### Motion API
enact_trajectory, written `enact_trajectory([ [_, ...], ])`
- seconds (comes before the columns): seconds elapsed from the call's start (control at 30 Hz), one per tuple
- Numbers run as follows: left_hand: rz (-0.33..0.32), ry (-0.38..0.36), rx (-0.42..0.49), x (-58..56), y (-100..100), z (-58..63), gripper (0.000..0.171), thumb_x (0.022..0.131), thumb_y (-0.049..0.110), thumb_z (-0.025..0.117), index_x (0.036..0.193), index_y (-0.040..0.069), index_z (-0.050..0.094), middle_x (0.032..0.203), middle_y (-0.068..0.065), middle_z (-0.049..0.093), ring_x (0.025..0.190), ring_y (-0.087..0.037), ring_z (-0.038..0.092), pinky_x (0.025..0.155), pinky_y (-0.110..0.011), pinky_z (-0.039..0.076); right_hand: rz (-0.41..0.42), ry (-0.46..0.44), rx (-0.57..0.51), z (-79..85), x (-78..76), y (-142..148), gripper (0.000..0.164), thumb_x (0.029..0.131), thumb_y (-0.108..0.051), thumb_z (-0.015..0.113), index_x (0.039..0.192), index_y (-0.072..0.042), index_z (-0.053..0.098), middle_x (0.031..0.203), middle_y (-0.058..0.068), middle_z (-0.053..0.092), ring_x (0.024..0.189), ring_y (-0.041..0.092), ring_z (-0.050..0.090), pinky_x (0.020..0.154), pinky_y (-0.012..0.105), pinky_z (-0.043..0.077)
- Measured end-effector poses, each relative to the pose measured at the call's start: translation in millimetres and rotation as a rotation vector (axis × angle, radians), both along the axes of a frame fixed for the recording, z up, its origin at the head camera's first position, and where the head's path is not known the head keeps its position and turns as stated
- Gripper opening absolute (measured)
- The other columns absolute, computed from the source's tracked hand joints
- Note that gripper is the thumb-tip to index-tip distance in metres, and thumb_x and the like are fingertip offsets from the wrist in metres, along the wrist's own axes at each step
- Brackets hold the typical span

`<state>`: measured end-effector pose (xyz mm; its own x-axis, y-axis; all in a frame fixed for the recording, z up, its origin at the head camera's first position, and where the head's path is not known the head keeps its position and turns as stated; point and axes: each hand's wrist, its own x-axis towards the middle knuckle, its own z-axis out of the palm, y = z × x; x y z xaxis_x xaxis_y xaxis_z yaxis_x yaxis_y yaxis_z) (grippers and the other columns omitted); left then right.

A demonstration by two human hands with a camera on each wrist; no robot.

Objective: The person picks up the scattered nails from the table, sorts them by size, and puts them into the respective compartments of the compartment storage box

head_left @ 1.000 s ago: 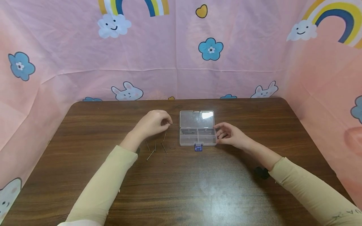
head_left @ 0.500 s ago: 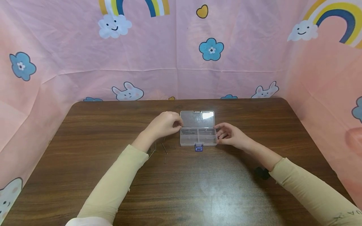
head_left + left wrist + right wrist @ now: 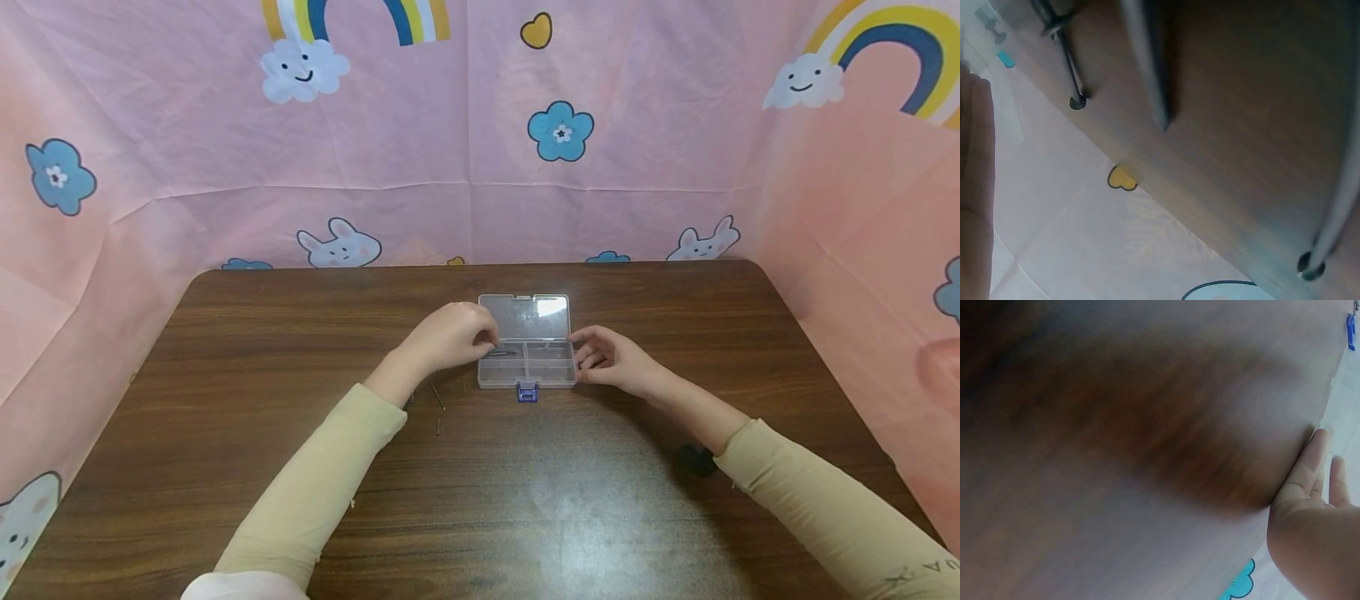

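A clear plastic compartment box (image 3: 527, 385) stands on the table with its lid (image 3: 517, 317) raised and leaning back. My left hand (image 3: 453, 333) is over its back left compartment, thumb and fingertips pinched together on a thin nail that they mostly hide. Several grey nails (image 3: 504, 353) lie in that compartment. At the box's right end, my right hand (image 3: 611, 358) holds the side between thumb and curled fingers. More loose nails (image 3: 437, 393) are scattered left of the box, partly behind the left wrist. Close up, the left wrist view shows a headed nail (image 3: 1071, 72) and others.
A blue latch (image 3: 527, 392) hangs off the front of the box. The dark wooden table (image 3: 480, 500) ends at a patterned pink cloth (image 3: 420, 117) behind it and at both sides. A small black object (image 3: 696, 460) sits beneath the right forearm.
My left hand has carried the thin nail rightward from beside the box to over its back left compartment. The right hand stays at the box's right end.
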<state>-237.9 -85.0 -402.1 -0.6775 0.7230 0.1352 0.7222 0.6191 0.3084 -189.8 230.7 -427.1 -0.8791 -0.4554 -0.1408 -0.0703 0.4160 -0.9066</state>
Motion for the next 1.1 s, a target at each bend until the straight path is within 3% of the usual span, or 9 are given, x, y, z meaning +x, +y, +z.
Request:
enact_trajectory([
  [0.47,0.012,0.025,0.035,-1.1,-8,2.6,0.007,0.095,0.006,0.077,0.098,0.009,0.082,0.100,-0.002,0.079,0.088,-0.015,0.069,0.084,-0.031,0.061,-0.006,0.001,0.013,1.4,0.6,0,0.056,0.094,0.001,0.074,0.145,0.005,0.050,0.117,0.026,0.067,0.095,0.009,0.065,0.084,0.020,0.056],
  [0.8,0.102,-0.006,0.064,-2.6,-35,4.2,0.007,0.096,0.008,0.078,0.101,0.010,0.081,0.104,-0.003,0.079,0.097,-0.020,0.074,0.090,-0.037,0.063,0.004,0.008,0.009,0.4,0.1,2,0.056,0.094,0.002,0.073,0.145,0.006,0.050,0.116,0.026,0.067,0.095,0.010,0.065,0.084,0.020,0.056],
  [1.1,0.130,-0.048,0.092,-3.3,-64,2.7,0.009,0.094,0.004,0.077,0.102,0.007,0.081,0.103,-0.005,0.079,0.097,-0.023,0.074,0.090,-0.042,0.061,-0.001,-0.004,0.012,1.8,0.3,1,0.056,0.095,0.001,0.073,0.146,0.006,0.050,0.117,0.027,0.067,0.096,0.011,0.065,0.085,0.020,0.056],
])
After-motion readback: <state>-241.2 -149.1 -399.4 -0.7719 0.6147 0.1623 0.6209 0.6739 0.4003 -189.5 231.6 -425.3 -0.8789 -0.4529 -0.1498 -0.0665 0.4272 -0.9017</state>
